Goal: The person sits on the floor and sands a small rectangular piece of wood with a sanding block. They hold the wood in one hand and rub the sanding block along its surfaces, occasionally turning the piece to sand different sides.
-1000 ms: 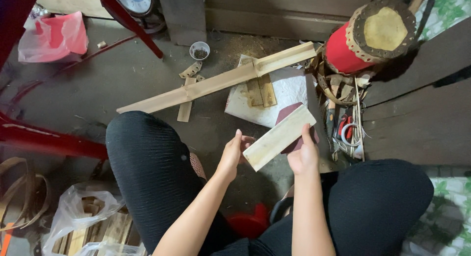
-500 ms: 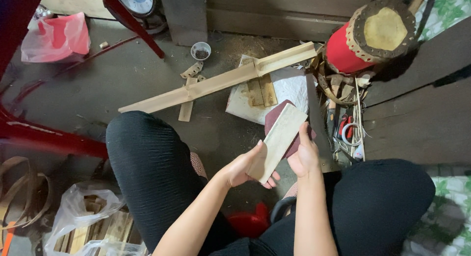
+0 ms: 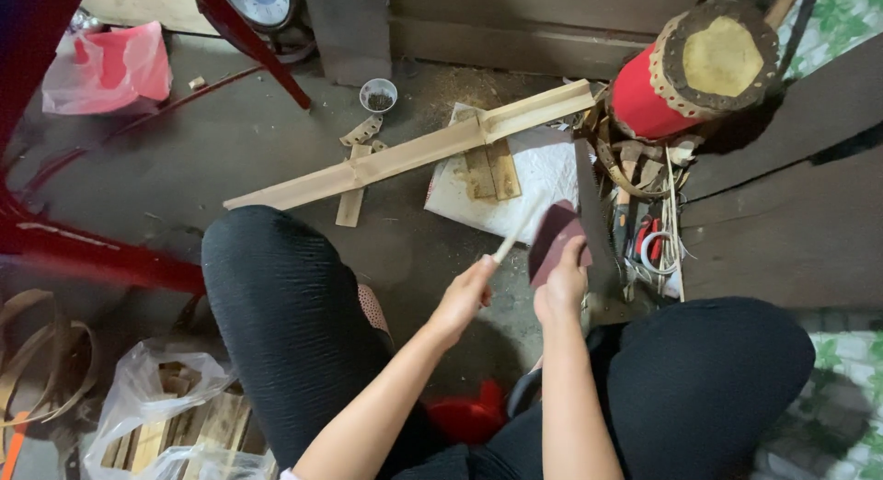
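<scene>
The left hand [image 3: 463, 296] has its fingers wrapped around one end of a thin wood strip [image 3: 517, 230], which slants up over the floor [image 3: 184, 167] between the knees. Just beside it, the right hand [image 3: 561, 285] grips a dark red sandpaper sheet [image 3: 555, 239] against the strip.

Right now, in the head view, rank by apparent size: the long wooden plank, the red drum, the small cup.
1. Long wooden plank, longest.
2. Red drum, shorter but bulkier.
3. Small cup, clearly smallest.
</scene>
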